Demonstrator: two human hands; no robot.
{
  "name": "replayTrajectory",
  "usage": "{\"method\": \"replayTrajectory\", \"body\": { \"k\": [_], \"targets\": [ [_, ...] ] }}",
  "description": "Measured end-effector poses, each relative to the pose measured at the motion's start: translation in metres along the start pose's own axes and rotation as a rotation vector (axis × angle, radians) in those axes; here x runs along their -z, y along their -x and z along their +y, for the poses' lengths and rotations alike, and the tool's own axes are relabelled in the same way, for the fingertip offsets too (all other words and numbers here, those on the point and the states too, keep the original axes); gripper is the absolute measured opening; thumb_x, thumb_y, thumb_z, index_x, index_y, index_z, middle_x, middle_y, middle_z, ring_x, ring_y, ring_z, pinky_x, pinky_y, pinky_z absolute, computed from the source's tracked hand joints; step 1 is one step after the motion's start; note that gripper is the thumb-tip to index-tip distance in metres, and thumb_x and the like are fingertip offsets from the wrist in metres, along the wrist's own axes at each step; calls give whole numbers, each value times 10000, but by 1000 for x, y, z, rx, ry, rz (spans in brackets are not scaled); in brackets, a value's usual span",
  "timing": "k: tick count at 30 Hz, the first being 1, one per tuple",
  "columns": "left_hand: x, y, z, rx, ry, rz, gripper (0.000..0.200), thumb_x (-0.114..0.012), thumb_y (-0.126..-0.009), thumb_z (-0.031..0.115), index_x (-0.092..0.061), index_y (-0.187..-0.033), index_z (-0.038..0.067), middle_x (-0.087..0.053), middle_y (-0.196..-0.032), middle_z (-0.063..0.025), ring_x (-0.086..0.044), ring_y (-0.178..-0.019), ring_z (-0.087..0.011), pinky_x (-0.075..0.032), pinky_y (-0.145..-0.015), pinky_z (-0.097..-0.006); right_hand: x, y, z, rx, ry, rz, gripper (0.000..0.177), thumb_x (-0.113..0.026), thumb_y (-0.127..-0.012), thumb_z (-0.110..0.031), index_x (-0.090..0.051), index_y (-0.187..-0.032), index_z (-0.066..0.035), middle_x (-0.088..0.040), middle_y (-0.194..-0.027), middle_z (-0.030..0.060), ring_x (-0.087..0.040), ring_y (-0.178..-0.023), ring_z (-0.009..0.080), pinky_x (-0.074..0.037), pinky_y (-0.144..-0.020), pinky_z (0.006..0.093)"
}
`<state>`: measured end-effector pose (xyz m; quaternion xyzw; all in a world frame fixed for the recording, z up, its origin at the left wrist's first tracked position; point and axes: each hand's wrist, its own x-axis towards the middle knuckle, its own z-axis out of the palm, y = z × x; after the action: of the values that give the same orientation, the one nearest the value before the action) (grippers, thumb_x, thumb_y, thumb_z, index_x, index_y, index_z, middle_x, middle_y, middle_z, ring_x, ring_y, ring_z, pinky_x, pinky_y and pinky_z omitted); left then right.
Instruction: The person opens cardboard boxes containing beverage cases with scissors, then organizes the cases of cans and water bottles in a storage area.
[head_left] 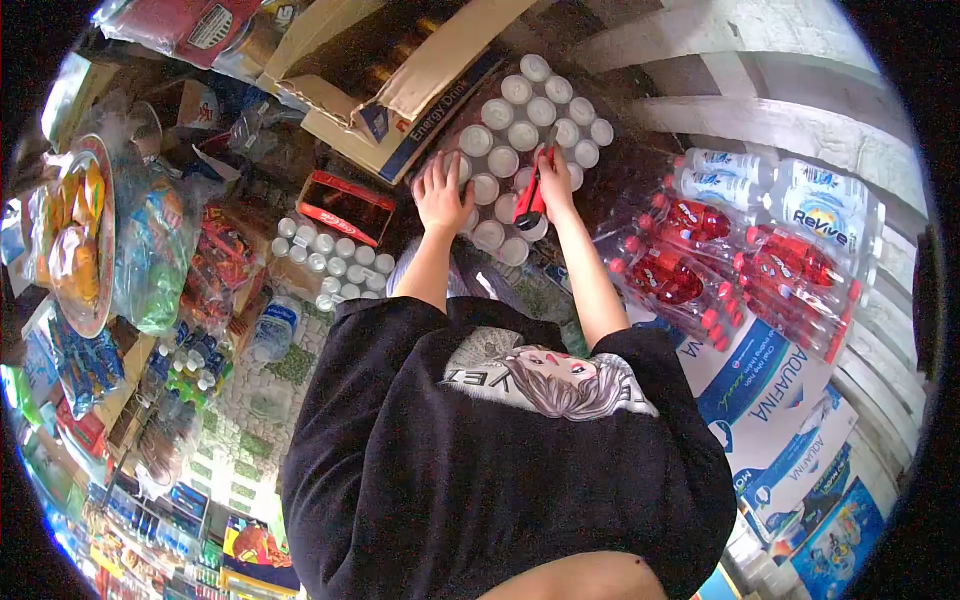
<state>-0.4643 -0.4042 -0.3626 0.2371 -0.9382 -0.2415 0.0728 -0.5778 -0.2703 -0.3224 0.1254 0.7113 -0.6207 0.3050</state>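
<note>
Right hand (556,183) holds cutter (528,205) between carton (428,132) and bottles (690,272).

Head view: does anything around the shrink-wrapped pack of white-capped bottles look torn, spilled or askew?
Nothing looks spilled or torn. The left hand lies flat on the shrink-wrapped pack of white-capped bottles; the right hand holds a red-handled cutter against it. Only the brown cardboard box beside it stands out, tilted with flaps open.

We see a shrink-wrapped pack of white-capped bottles (522,135), upright, caps facing us in rows. A red-handled cutter (528,205) sits over its near caps, blade pointing away.
</note>
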Motion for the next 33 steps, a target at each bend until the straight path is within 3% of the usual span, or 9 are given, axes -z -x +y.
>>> {"method": "replayTrajectory", "body": {
  "k": [6,14,21,28,33],
  "targets": [
    [1,0,0,4,30,-2,548,-475,-728,365,-307,-1209,164,-310,-1234,-100,-333,-1093,-248,-265,-865,-413,-8,13,-5,-25,30,13,506,-368,-828,-130,-113,-1264,-162,-377,-656,58,-454,-371,203,-455,-347,367],
    [-1,0,0,27,39,-32,563,-479,-720,376,-295,-1216,183,-293,-1247,-89,-330,-1096,-245,-253,-873,-409,-12,22,3,-14,129,72,498,-383,-822,-139,-139,-1255,-177,-436,-778,110,-475,-375,237,-453,-343,376],
    [1,1,0,18,51,-31,575,-491,-714,360,-285,-1221,183,-296,-1240,-95,-314,-1106,-242,-250,-875,-409,-8,9,-13,-142,-5,60,436,-386,-829,-180,-194,-1219,-142,-406,-750,105,-475,-375,258,-451,-344,389],
    [2,1,1,12,57,-24,572,-482,-721,351,-279,-1226,174,-297,-1236,-109,-311,-1108,-254,-250,-873,-408,-11,26,-7,-78,187,19,463,-382,-830,-187,-159,-1236,-202,-393,-726,99,-475,-396,256,-449,-347,376],
    [1,2,1,-1,34,-16,576,-478,-726,352,-272,-1229,164,-295,-1233,-124,-315,-1102,-262,-254,-867,-413,-11,17,-17,-194,52,1,430,-386,-834,-196,-189,-1216,-169,-399,-720,106,-474,-434,252,-454,-377,415]
  ]
}}
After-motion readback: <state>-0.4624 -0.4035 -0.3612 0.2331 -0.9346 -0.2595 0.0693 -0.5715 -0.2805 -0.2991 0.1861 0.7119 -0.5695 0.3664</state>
